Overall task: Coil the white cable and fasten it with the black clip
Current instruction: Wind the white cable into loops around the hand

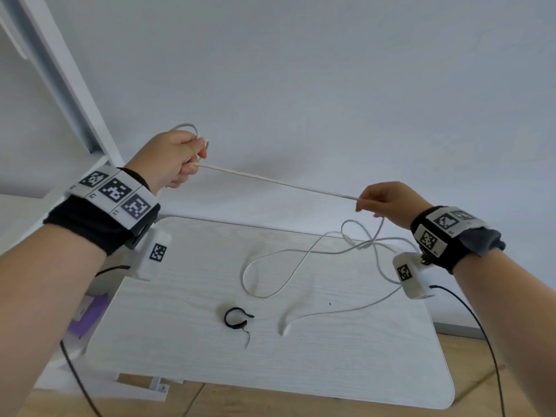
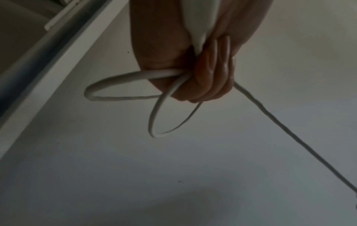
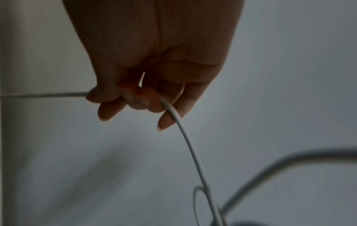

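Note:
The white cable [image 1: 276, 183] runs taut between my two raised hands. My left hand [image 1: 177, 159] grips small loops of the cable [image 2: 123, 85] in a fist, above the table's far left corner. My right hand [image 1: 382, 197] pinches the cable [image 3: 181, 122] between thumb and fingertips, and the slack drops from it to the table. The rest of the cable [image 1: 288, 266] lies in loose curves on the tabletop, its end plug near the middle. The black clip [image 1: 236, 317], an open ring with a thin tail, lies on the table in front of the loops.
The white table [image 1: 180, 341] has rounded corners and stands against a pale wall. A white shelf frame [image 1: 75, 94] rises at the left. Black wrist-camera wires [image 1: 481, 332] hang off both arms. A purple object [image 1: 87, 314] sits below the table's left edge.

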